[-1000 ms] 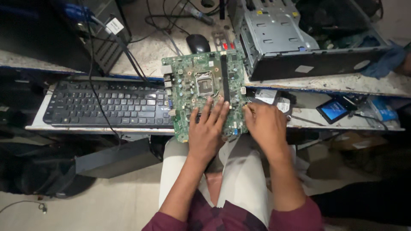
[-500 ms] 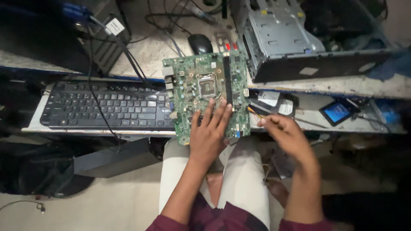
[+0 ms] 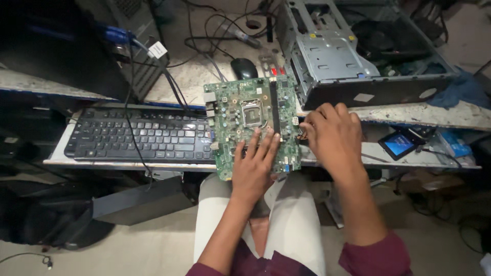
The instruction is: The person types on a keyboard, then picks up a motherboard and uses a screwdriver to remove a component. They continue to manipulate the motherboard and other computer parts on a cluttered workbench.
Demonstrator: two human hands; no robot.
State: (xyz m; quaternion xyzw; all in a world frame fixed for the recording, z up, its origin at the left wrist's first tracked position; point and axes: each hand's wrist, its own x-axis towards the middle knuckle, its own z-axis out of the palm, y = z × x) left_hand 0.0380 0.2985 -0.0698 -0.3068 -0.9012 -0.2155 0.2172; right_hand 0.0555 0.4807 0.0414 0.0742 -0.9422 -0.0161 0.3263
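A worn, pale bench top (image 3: 204,76) carries an open grey computer case (image 3: 348,56) at its right end, a black mouse (image 3: 244,67) near the middle and loose cables. Below its front edge, a pull-out shelf (image 3: 128,164) holds a black keyboard (image 3: 138,140) at left; a green motherboard (image 3: 250,122) overlaps the shelf's middle.

Green motherboard (image 3: 250,122) lies flat, bare socket up, overhanging the keyboard tray (image 3: 128,163).
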